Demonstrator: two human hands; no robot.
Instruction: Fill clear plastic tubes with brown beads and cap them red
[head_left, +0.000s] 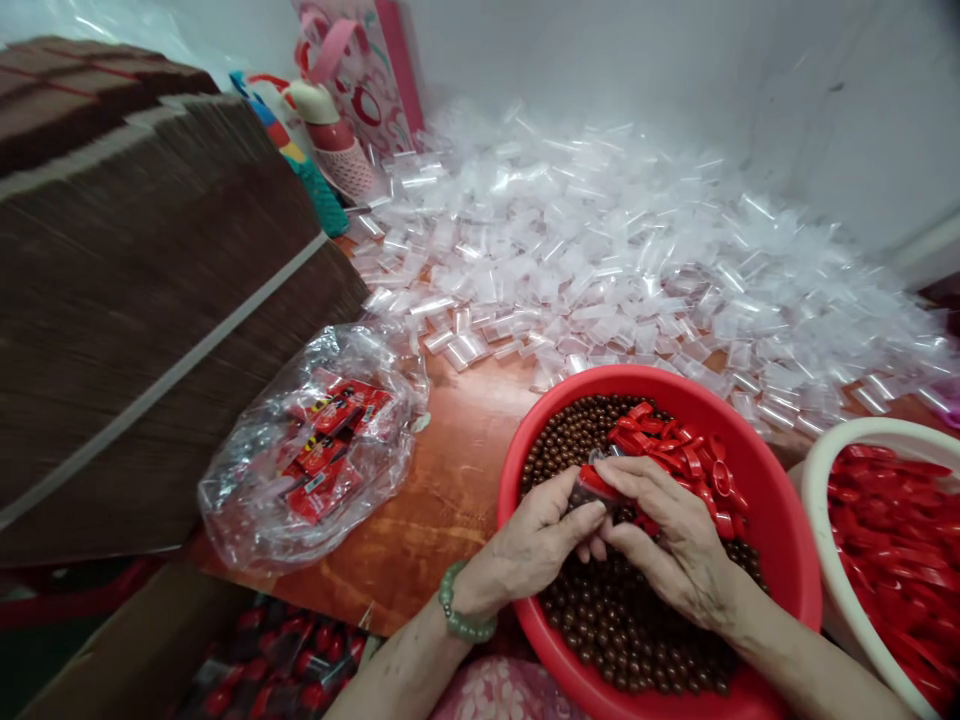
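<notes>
Over the red basin (784, 520), my left hand (536, 535) is closed round a small container with a red cap (596, 482) and a dark body. Bent over its other side, my right hand (671, 535) presses its fingers on the red top. Fingers hide much of this piece. Beneath both hands, the basin holds many shiny brown balls (622, 625). A heap of red plastic caps (694, 460) lies on the balls at the far right side of the basin. A green bead bracelet (459, 605) circles my left wrist.
Clear plastic sleeves (570, 250) are piled along the wall. A cream tub (817, 480) of red plastic parts stands right. Left are a clear bag (255, 500) with red printed packets, a strapped cardboard stack (150, 330) and a bottle (334, 140). Red-topped pieces (300, 660) fill a box below.
</notes>
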